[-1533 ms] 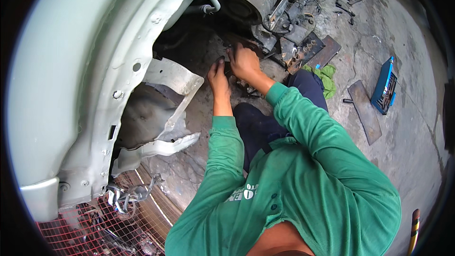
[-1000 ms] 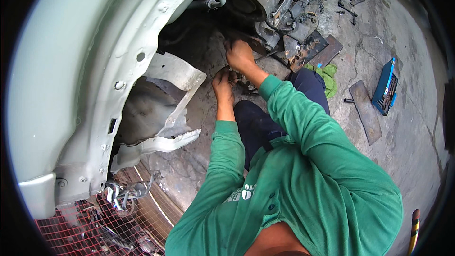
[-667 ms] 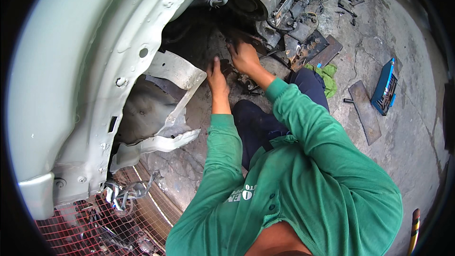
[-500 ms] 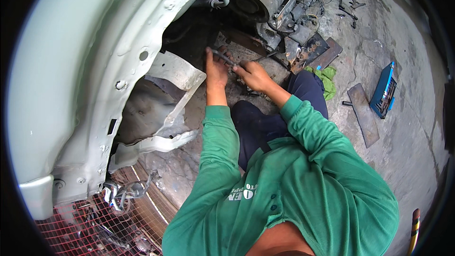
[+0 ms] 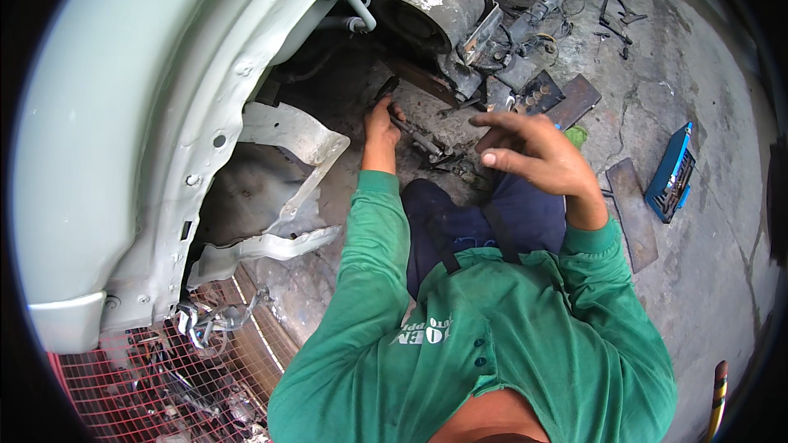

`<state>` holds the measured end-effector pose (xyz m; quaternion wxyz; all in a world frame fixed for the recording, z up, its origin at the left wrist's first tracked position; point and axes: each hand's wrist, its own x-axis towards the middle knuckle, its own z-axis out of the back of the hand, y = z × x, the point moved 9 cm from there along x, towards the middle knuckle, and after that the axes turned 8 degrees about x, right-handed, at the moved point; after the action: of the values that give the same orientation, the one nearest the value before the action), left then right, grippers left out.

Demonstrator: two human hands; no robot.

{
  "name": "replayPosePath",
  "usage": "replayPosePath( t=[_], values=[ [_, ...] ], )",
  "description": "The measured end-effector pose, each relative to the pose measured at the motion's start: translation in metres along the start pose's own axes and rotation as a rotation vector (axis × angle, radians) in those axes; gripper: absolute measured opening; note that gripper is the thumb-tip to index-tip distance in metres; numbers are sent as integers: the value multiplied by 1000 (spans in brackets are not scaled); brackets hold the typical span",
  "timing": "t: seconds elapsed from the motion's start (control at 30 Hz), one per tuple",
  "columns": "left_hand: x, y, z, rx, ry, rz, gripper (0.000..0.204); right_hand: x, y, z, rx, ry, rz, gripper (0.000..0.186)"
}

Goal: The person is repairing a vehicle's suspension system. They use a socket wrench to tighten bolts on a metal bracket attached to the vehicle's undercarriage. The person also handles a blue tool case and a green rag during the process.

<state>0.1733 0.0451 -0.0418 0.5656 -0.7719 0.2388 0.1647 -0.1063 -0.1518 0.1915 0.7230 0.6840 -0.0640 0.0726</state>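
Observation:
My left hand (image 5: 381, 126) is closed on a dark metal rod tool (image 5: 389, 87) beside the car's open body cavity; its exact shape is partly hidden by my fingers. My right hand (image 5: 533, 156) is raised to the right, empty, with its fingers apart and curved over my dark-trousered legs (image 5: 455, 220). Just right of my left hand, small metal parts (image 5: 443, 156) lie on the concrete. Left of it is a bent pale metal bracket (image 5: 295, 131) on the pale green car body (image 5: 98, 131). A grey metal cylinder (image 5: 431, 4) sits above my hands.
Dark plates (image 5: 542, 94) with round parts, a loose metal plate (image 5: 630, 213), a blue toolbox (image 5: 669, 172) and a green cloth (image 5: 577, 137) lie to the right. Scattered black tools (image 5: 616, 20) are farther back. Red mesh (image 5: 123, 377) covers parts at lower left; a striped pole (image 5: 718, 398) is at lower right.
My right hand has let go of the rod tool and moved right and toward me, fingers spreading. My left hand still holds the tool, a little lower in the picture than half a second ago.

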Motion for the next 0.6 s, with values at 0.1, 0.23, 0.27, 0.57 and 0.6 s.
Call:
replayPosePath(
  t=[0.1,0.23,0.27,0.57,0.6],
  values=[
    [6,-1,4,-90,-19,150,17,0,22,28,91,-86,141,46],
    [8,-5,17,-5,142,120,23,11,17,74,218,-366,133,37],
    [5,-2,13,93,210,57,25,12,20,89,150,-537,229,35],
    [-21,-36,29,1020,-87,-692,51,45,-20,110,-209,-780,324,37],
    [-26,-35,24,1058,-138,-765,55,43,-22,112,-279,-786,313,38]
  ],
)
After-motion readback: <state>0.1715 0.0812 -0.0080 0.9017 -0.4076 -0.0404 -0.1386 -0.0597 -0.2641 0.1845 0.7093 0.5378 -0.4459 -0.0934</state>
